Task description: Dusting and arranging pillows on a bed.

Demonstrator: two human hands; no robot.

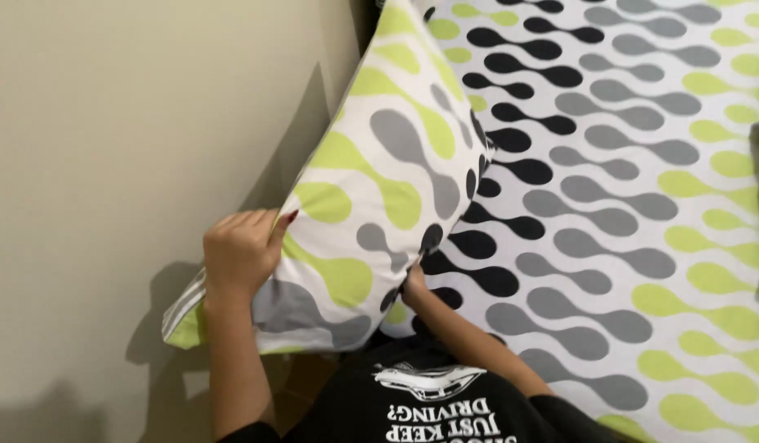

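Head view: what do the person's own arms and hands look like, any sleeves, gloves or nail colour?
Both forearms are bare, with no gloves, watch or bracelets showing. The left hand has a dark red painted nail on its thumb. The right hand is mostly hidden, so its nails cannot be told. At the bottom edge is a black short-sleeved T-shirt with a white print on the chest.

Left hand [242, 250] fisted, fingers curled; right hand [412, 284] mostly hidden.
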